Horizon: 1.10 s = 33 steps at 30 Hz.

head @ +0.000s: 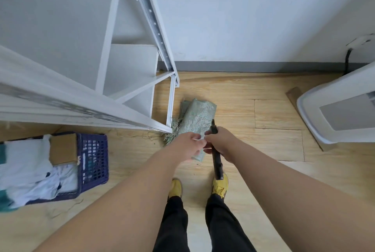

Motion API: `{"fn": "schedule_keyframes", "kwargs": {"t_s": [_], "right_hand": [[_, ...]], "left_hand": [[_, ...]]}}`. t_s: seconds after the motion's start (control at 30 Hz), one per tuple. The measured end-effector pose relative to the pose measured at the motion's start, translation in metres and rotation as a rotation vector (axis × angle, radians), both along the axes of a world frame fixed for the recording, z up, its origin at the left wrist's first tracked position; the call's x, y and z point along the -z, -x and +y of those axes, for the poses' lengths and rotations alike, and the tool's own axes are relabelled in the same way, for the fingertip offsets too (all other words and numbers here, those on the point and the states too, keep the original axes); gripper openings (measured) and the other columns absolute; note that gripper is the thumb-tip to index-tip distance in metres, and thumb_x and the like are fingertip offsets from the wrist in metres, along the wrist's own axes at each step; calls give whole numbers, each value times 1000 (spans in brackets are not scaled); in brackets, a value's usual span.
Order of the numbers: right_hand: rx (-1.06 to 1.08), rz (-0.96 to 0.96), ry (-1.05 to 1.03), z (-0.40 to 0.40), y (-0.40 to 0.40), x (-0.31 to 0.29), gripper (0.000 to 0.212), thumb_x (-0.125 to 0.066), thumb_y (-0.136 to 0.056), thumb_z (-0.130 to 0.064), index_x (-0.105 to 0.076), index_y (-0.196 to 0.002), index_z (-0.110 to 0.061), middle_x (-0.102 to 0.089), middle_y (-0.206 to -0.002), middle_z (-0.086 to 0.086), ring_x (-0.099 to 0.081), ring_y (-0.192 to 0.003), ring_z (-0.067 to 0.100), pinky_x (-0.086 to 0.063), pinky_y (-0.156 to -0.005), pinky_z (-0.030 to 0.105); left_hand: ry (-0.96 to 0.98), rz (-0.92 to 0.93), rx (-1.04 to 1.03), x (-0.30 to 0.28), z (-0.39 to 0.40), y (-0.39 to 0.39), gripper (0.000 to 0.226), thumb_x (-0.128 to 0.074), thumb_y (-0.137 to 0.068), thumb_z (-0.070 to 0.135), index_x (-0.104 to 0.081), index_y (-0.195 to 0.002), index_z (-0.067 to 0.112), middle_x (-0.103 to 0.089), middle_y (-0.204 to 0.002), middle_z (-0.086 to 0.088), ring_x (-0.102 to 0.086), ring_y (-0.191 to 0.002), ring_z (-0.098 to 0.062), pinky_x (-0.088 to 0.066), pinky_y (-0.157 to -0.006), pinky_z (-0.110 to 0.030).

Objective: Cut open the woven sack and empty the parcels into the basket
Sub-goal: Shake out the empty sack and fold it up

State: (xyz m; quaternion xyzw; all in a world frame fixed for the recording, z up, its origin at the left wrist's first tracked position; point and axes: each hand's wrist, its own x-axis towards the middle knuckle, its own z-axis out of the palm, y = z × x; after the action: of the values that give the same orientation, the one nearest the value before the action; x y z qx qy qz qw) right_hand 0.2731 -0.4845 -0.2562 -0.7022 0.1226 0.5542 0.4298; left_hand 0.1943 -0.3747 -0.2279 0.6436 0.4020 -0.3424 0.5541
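Note:
The green woven sack point(197, 118) lies flat and folded on the wooden floor beside the shelf leg, with a frayed edge at its left. My right hand point(220, 142) grips a black utility knife point(216, 160) above the sack's near end. My left hand point(187, 146) reaches across, and its fingertips meet my right hand at the knife. A small white bit shows between them; what it is I cannot tell. The dark blue plastic basket point(94, 160) stands at the left, holding white wrapped parcels point(26, 168) and a cardboard box point(64, 148).
A white metal shelf rack point(129, 81) fills the upper left, its leg touching the sack. A white appliance point(341, 107) stands at the right beside a wooden wedge point(294, 93). My feet in yellow shoes point(220, 185) are just behind the sack. The wall runs along the far side.

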Motion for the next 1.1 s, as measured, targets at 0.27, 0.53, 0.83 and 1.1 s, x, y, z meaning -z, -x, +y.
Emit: {"fn": "schedule_keyframes", "kwargs": {"t_s": [0.27,0.53,0.83,1.1], "right_hand": [[24,-35,-177,38,9,-68,8,-52,-93,-10,-59,-90,-11,-60,-88,11,-54,-79,24,-49,-85,41],[-78,34,-373,63,57,-121,23,-51,-97,-11,-58,-119,-8,-62,-102,10,-57,-88,23,-50,-84,34],[-168,4,-329,106,177,-142,34,-61,-92,-33,-61,-116,-9,-69,-99,7,-62,-90,23,-52,-90,41],[-78,-43,-425,168,254,-203,35,-37,-101,-41,-67,-106,-23,-68,-111,3,-68,-99,20,-58,-78,44]], "left_hand": [[118,-73,-342,-60,7,31,52,-68,-88,21,-45,-134,24,-72,-103,0,-73,-82,-11,-59,-70,-29],[168,-187,-351,-99,33,89,38,-73,-85,24,-58,-119,17,-75,-100,2,-72,-89,-10,-57,-80,-30],[55,-225,-204,-145,78,196,26,-59,-92,15,-62,-117,8,-70,-113,-10,-68,-97,-20,-57,-82,-30],[-206,-511,-368,-216,173,265,24,-50,-98,10,-62,-119,12,-66,-119,-9,-62,-108,-17,-48,-86,-27]]}}
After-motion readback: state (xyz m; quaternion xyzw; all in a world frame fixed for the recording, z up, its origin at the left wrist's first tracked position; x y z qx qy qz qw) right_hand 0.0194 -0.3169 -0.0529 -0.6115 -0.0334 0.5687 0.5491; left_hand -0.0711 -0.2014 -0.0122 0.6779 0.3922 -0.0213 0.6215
